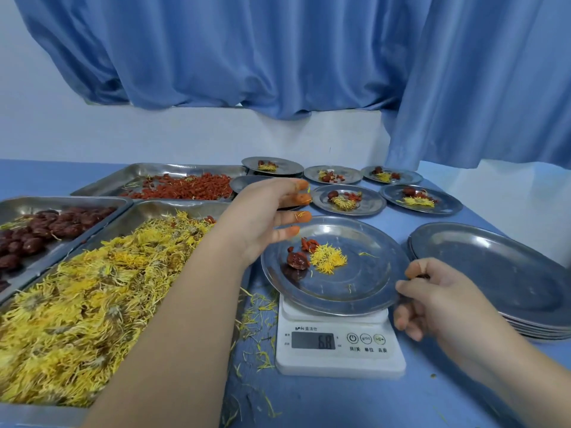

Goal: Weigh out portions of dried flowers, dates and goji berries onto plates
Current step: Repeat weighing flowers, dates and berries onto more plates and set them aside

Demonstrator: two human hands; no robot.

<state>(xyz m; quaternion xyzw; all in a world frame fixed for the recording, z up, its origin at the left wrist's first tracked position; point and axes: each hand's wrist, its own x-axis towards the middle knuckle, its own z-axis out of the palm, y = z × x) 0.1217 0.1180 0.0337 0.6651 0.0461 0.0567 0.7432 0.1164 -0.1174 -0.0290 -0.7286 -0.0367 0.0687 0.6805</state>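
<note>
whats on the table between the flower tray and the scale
In the head view, loose yellow petals lie scattered on the blue table between them.

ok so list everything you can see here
scale: 1, white, front centre, reads 6.8
plate on scale: 1, steel, holds date, goji, flower
filled plates: 5, steel, behind the scale
half-hidden plate: 1, steel, behind left grip
empty plates: 1 stack, steel, right
flower tray: 1, steel, yellow flowers, front left
date tray: 1, steel, dark dates, far left
goji tray: 1, steel, red berries, back
curtain: 1, blue, back
table: 1, blue
left grip: open, over that plate's far edge
right grip: curled at that plate's right rim
</note>
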